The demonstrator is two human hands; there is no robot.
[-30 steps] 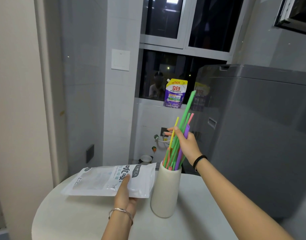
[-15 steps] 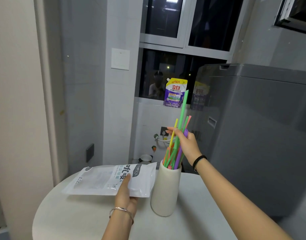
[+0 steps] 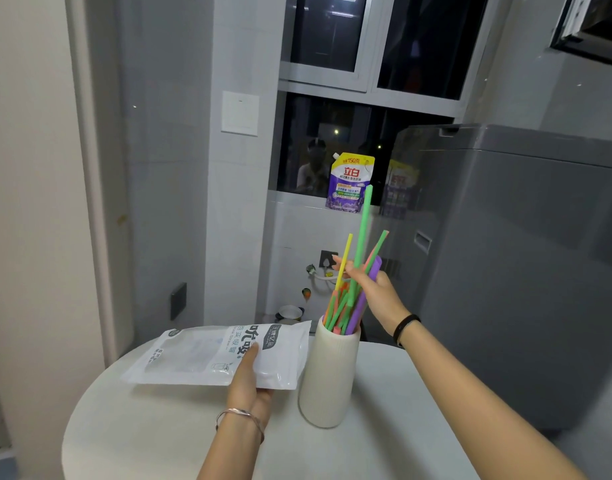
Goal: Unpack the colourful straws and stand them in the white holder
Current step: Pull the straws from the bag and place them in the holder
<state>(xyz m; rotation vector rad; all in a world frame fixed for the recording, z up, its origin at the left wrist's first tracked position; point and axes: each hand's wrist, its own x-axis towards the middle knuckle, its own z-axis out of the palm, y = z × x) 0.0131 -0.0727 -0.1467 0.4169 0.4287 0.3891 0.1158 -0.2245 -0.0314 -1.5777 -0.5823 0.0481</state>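
Straws (image 3: 346, 306) stood in white holder (image 3: 328, 375) on round table (image 3: 159, 427); your right hand (image 3: 380, 296) gripped their upper stems. Your left hand (image 3: 247, 382) pinched straw bag (image 3: 200, 355), thumb on top.

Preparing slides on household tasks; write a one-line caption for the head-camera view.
Right hand grips colourful straws standing in the white holder while the left hand holds the straw packet beside it.

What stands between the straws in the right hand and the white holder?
Nothing visible does. The straws already reach into the white holder; the bag, held by the left hand, lies beside it, not over its mouth.
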